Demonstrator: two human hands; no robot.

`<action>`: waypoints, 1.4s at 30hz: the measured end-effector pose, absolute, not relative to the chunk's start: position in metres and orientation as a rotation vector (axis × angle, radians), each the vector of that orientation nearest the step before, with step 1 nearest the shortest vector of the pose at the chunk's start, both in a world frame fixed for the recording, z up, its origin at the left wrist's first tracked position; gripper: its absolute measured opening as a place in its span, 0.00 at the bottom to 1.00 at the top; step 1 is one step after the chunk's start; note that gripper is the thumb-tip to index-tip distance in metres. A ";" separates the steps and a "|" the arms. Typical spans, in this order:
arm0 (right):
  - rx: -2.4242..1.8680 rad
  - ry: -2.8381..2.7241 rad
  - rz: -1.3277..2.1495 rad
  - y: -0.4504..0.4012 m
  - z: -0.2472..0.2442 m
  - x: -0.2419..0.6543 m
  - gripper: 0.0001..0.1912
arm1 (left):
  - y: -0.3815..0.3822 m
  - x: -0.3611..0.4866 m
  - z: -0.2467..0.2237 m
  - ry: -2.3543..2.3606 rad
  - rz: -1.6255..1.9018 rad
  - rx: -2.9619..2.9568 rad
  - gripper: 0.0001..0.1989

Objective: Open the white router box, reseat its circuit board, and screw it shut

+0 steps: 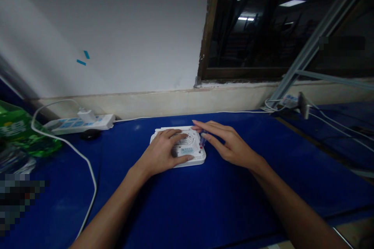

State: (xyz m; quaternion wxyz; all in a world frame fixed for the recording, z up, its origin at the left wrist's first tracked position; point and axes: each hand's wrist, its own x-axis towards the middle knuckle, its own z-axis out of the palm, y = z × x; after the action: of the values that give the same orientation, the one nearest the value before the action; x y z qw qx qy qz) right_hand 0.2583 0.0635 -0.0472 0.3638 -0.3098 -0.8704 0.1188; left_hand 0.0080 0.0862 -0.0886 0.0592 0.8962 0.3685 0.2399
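A white plastic device [187, 151] with vent holes and a pale label lies flat on the blue table. My left hand [165, 148] rests on its left part, fingers spread over the top and thumb along the near edge. Above the device's right side, my right hand [226, 140] holds a small screwdriver [202, 140] with a clear purplish handle between thumb and fingers. The tool points down, its lower end at the device's near right corner.
A white power strip [102, 122] with a plugged-in adapter [87, 115] lies at the back left, near a black object [90, 134] and a green plastic package [20, 132]. A white cable [84, 157] curves down the left. A metal frame [315, 42] and phone-like object [304, 106] stand right.
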 end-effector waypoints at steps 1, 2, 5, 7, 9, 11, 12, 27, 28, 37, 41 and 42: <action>-0.789 -2.222 0.310 0.064 -0.048 0.258 0.21 | 0.086 0.008 -0.089 1.122 0.717 2.714 0.35; -0.780 -2.203 0.294 0.064 -0.048 0.258 0.19 | 0.086 0.008 -0.089 1.131 0.706 2.713 0.35; -0.765 -2.169 0.172 0.065 -0.048 0.257 0.14 | 0.086 0.008 -0.088 1.141 0.684 2.713 0.35; -0.770 -2.196 0.153 0.065 -0.047 0.257 0.17 | 0.086 0.007 -0.088 1.135 0.689 2.712 0.35; -0.797 -2.235 0.229 0.063 -0.045 0.257 0.22 | 0.087 0.007 -0.088 1.128 0.697 2.712 0.35; -0.823 -2.256 0.331 0.062 -0.045 0.256 0.26 | 0.087 0.007 -0.088 1.123 0.695 2.712 0.35; -0.826 -2.254 0.358 0.062 -0.046 0.256 0.26 | 0.086 0.007 -0.088 1.121 0.693 2.713 0.35; -0.865 -2.286 0.256 0.062 -0.043 0.260 0.20 | 0.085 0.007 -0.087 1.138 0.682 2.722 0.35; -0.880 -2.284 0.200 0.063 -0.043 0.260 0.19 | 0.085 0.007 -0.088 1.140 0.681 2.722 0.34; -0.864 -2.288 0.273 0.060 -0.043 0.260 0.26 | 0.086 0.007 -0.088 1.118 0.710 2.717 0.34; -0.859 -2.305 0.366 0.057 -0.039 0.260 0.23 | 0.086 0.007 -0.089 1.132 0.692 2.725 0.34; -0.853 -2.309 0.342 0.057 -0.039 0.259 0.22 | 0.086 0.007 -0.089 1.135 0.693 2.723 0.34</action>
State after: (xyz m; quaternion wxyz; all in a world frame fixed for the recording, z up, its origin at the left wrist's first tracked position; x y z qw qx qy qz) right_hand 0.2594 0.0574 -0.0389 0.3225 -0.3250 -0.8795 0.1302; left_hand 0.0069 0.0862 -0.0892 0.0555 0.8971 0.3740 0.2285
